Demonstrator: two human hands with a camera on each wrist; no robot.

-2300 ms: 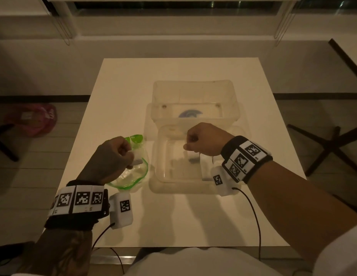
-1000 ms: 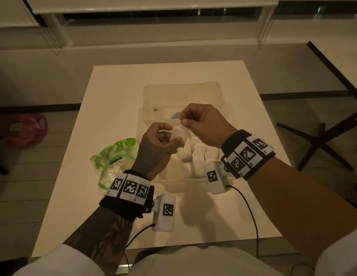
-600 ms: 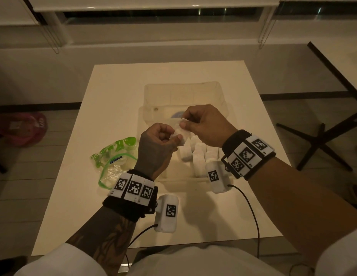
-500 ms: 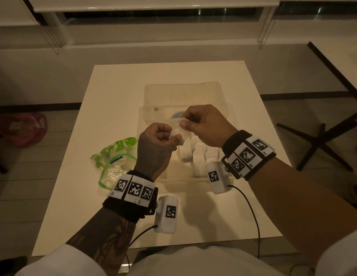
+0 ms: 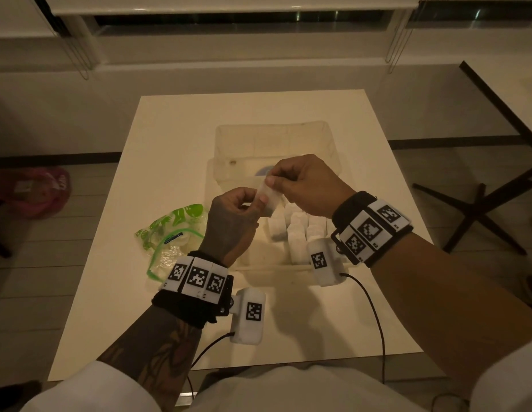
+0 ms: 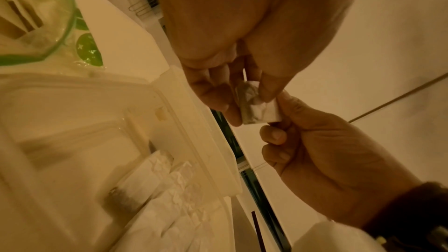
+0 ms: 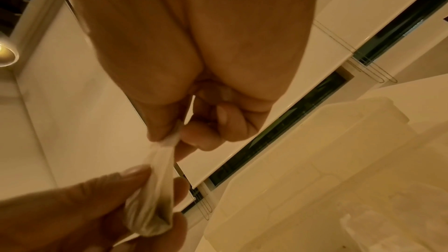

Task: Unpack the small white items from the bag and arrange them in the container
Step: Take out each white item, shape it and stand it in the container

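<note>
Small white items (image 5: 294, 233) are seen stood in rows inside a clear plastic container (image 5: 212, 185) on a pale tabletop (image 5: 175, 135), while one more small white packet (image 5: 269, 199) is held in the air above the container's near half. At far left, on the floor, a red object (image 5: 33, 190) is blurred and cannot be identified. On the tabletop just left of the container, a crumpled clear bag (image 5: 169, 236) with green print and a green zip edge is laid flat. The left hand (image 5: 230, 221) is raised over the container's left edge, its thumb and fingertips closed on the lower end of the packet. The packet's upper end is pinched by the thumb and forefinger of the right hand (image 5: 306, 185), the remaining fingers curled under. Marker-covered bands and white camera units are worn on both wrists. Behind the hands, a second clear tub (image 5: 330, 138) is set at the container's far side, a blue shape faintly visible through it. At far right, dark furniture legs (image 5: 478, 209) are seen on the floor.
</note>
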